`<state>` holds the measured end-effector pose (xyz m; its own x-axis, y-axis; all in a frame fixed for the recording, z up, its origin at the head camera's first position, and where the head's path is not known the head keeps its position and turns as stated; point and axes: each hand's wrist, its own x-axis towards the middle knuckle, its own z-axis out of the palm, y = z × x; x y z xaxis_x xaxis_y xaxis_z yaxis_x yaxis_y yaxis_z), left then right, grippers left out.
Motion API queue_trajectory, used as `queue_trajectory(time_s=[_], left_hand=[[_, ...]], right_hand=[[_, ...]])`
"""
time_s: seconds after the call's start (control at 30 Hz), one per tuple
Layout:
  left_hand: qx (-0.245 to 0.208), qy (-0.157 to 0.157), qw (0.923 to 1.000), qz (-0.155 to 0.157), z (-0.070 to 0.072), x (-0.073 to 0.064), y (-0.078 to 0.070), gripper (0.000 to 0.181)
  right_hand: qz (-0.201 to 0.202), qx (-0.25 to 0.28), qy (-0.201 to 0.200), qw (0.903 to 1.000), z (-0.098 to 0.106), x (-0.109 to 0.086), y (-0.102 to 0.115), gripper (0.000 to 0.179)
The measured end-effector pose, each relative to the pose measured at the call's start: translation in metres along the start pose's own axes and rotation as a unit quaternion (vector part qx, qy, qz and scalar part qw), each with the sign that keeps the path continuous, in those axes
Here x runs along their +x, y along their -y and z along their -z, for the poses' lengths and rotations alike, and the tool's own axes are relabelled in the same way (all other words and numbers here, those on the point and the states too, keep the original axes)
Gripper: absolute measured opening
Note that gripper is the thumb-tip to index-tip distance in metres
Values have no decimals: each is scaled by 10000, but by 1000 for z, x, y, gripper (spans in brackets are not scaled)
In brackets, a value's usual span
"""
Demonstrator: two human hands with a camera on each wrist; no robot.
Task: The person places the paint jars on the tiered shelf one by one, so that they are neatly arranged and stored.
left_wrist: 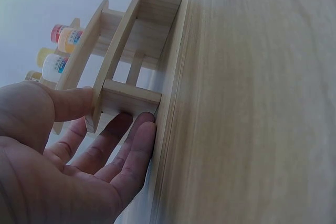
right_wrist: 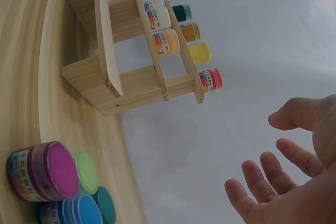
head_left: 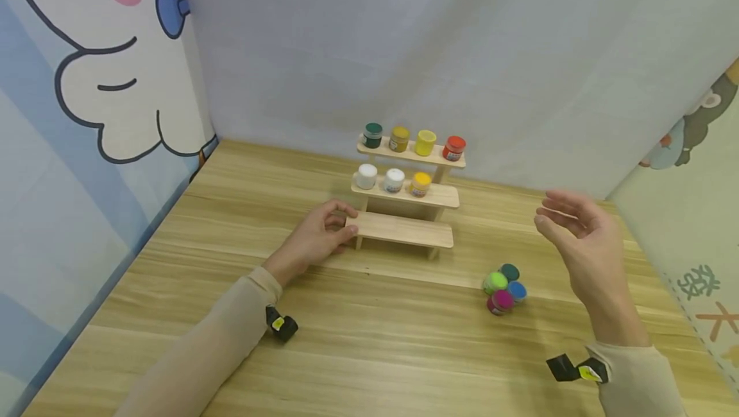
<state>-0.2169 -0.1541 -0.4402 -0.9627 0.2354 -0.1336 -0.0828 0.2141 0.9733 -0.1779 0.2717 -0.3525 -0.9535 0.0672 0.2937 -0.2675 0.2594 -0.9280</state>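
Left hand (head_left: 317, 234) is gripping the three-tier rack (head_left: 405, 229), empty right hand (head_left: 590, 249) hovering wide; tugging could be toppling paint jars (head_left: 425, 143)

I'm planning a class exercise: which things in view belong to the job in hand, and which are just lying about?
In the job:
wooden rack, held by the left hand
seven jars on the rack
four loose jars on the table
right hand, empty

Surroundings only:
cartoon-printed panel
grey backdrop

The left hand (head_left: 312, 237) pinches; the right hand (head_left: 594, 260) hovers, fingers relaxed.
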Motion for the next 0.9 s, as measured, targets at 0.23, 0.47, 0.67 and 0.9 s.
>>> queue_trajectory(time_s=[0.23, 0.47, 0.67, 0.9], left_hand=[[3, 4, 10000, 19, 0, 0, 1, 29], [-12, 8, 10000, 3, 2, 0, 2, 29], [-25, 1, 10000, 21, 2, -1, 1, 28], [-34, 11, 10000, 9, 1, -1, 0, 29]], right_hand=[[-282, 251, 97, 9992, 13, -16, -15, 44], [-472, 181, 140, 9986, 19, -31, -31, 46], [-631, 5, 195, 9978, 19, -43, -44, 46], [-671, -175, 275, 9972, 19, -56, -57, 45]])
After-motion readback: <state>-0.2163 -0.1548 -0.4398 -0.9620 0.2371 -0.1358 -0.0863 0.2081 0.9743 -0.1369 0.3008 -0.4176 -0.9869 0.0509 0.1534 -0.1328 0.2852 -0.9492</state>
